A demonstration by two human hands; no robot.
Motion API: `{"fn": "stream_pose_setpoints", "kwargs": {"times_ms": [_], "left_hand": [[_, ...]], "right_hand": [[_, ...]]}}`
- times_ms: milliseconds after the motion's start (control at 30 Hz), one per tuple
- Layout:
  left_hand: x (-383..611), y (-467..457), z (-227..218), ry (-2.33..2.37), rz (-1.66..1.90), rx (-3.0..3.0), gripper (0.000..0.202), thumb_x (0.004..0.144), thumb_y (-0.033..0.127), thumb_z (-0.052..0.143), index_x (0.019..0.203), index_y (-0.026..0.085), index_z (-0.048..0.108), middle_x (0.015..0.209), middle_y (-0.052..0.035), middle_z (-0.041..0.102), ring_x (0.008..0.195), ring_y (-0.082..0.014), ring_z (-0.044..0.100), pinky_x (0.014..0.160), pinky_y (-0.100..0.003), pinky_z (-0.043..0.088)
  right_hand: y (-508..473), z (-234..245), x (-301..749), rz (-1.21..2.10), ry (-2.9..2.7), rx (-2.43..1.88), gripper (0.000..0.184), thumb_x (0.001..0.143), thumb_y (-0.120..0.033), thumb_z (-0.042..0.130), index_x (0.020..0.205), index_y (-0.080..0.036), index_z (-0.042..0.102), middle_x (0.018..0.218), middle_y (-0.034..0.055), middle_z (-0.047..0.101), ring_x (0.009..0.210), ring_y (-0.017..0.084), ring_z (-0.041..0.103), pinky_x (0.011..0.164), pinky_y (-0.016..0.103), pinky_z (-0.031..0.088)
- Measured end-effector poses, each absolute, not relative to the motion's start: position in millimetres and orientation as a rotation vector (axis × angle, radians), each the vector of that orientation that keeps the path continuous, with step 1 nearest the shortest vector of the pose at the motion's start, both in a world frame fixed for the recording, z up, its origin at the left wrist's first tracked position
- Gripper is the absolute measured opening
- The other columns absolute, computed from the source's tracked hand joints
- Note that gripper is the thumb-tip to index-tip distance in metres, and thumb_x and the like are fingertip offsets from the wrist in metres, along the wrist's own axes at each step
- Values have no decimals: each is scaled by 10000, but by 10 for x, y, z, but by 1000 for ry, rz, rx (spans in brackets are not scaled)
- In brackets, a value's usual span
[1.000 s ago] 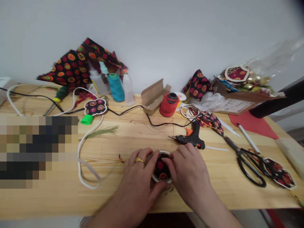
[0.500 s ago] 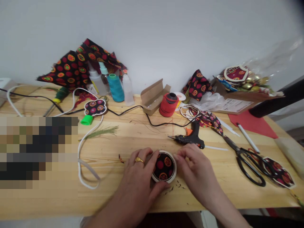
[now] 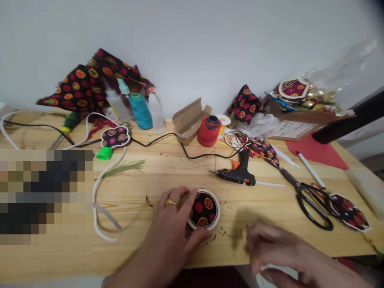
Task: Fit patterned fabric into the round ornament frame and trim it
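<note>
A round ornament point(image 3: 204, 209), with dark patterned fabric inside a pale rim, lies on the wooden table. My left hand point(image 3: 174, 220), with a gold ring on it, rests around its left side; the thumb is at the lower edge and the fingers at the upper left. Smeared by motion, my right hand point(image 3: 276, 250) is over the table's front edge, apart from the ornament. Its fingers look curled, but I cannot make out whether anything is between them. Small dark scraps point(image 3: 222, 231) are scattered beside the ornament. A black glue gun point(image 3: 237, 172) lies behind it.
Large black-handled scissors point(image 3: 313, 208) and an angular fabric ornament point(image 3: 349, 212) lie at the right. Farther back stand a red thread spool point(image 3: 209, 131), a small open box point(image 3: 190, 120) and a teal thread cone point(image 3: 141, 112). A white cable point(image 3: 96, 192) loops at the left.
My right hand has left the ornament's right edge and moved right and toward the table's front. My left hand stays on the ornament. The whole view has shifted slightly.
</note>
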State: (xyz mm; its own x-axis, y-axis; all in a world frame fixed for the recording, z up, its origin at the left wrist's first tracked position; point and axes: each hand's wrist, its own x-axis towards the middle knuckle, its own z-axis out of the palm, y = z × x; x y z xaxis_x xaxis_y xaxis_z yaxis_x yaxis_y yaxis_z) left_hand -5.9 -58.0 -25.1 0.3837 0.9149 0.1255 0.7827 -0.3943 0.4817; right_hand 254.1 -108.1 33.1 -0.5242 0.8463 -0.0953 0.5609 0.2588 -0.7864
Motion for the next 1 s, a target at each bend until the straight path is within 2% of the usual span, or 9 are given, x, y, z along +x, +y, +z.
{"fn": "stream_pose_setpoints", "kwargs": {"times_ms": [67, 200, 267, 333, 400, 467, 533, 600, 1000], "left_hand": [[-61, -581, -256, 1483, 523, 2317, 580, 776, 367, 642, 1303, 174, 498, 1252, -130, 506, 1141, -327, 424, 960, -511, 403], [-65, -584, -265, 1500, 535, 2330, 603, 765, 392, 652, 1306, 173, 500, 1237, -133, 510, 1129, -331, 430, 950, -507, 410], [-66, -584, -265, 1507, 546, 2328, 594, 762, 397, 656, 1297, 184, 509, 1225, -127, 518, 1126, -328, 438, 947, -500, 413], [-66, -583, -264, 1505, 551, 2331, 585, 758, 391, 661, 1288, 188, 517, 1216, -126, 521, 1120, -325, 446, 944, -494, 416], [-65, -583, -262, 1499, 554, 2339, 582, 759, 382, 663, 1288, 188, 516, 1207, -129, 522, 1109, -321, 457, 938, -491, 420], [-63, -583, -263, 1490, 561, 2347, 582, 763, 377, 661, 1291, 181, 512, 1198, -133, 525, 1104, -317, 463, 934, -488, 423], [-61, -583, -266, 1492, 575, 2350, 585, 763, 381, 662, 1287, 168, 515, 1192, -137, 530, 1102, -319, 464, 930, -491, 426], [-62, -584, -270, 1490, 580, 2352, 588, 757, 383, 667, 1280, 158, 522, 1190, -142, 533, 1097, -323, 466, 917, -494, 435], [-73, -581, -311, 1474, 584, 2374, 616, 755, 392, 672, 1300, 165, 495, 1200, -136, 530, 1102, -323, 461, 917, -496, 439]], "right_hand": [[-1020, 319, 2470, 1088, -2224, -1338, 89, 842, -202, 564, 853, -274, 613, 810, 29, 624, 730, 182, 601, 616, 288, 521], [-911, 274, 2287, 914, -2122, -1516, 241, 890, -201, 489, 652, -222, 518, 575, -27, 506, 530, 128, 511, 492, 241, 443], [-867, 216, 2201, 819, -2039, -1500, 168, 887, -165, 462, 741, -218, 528, 698, 0, 565, 658, 147, 560, 590, 262, 484], [-824, 143, 2117, 753, -1994, -1410, 135, 862, -113, 454, 877, -218, 536, 964, 51, 605, 933, 185, 566, 796, 325, 496], [-783, 64, 2031, 705, -2006, -1349, 209, 846, -97, 478, 1001, -226, 532, 1169, 71, 560, 1144, 214, 463, 952, 392, 431], [-747, -14, 1951, 685, -2059, -1339, 352, 849, -112, 514, 1176, -240, 484, 1252, 68, 532, 1213, 225, 391, 1007, 433, 385], [-716, -83, 1889, 670, -2108, -1339, 496, 868, -125, 516, 1327, -240, 366, 1279, 66, 533, 1210, 228, 376, 1026, 464, 360], [-695, -132, 1856, 649, -2142, -1335, 523, 884, -131, 505, 1362, -235, 321, 1276, 58, 551, 1182, 229, 389, 1037, 486, 337], [-683, -144, 1856, 593, -2234, -1396, 578, 820, -121, 608, 1345, -182, 374, 1171, 63, 626, 1184, 294, 356, 992, 495, 379]]}}
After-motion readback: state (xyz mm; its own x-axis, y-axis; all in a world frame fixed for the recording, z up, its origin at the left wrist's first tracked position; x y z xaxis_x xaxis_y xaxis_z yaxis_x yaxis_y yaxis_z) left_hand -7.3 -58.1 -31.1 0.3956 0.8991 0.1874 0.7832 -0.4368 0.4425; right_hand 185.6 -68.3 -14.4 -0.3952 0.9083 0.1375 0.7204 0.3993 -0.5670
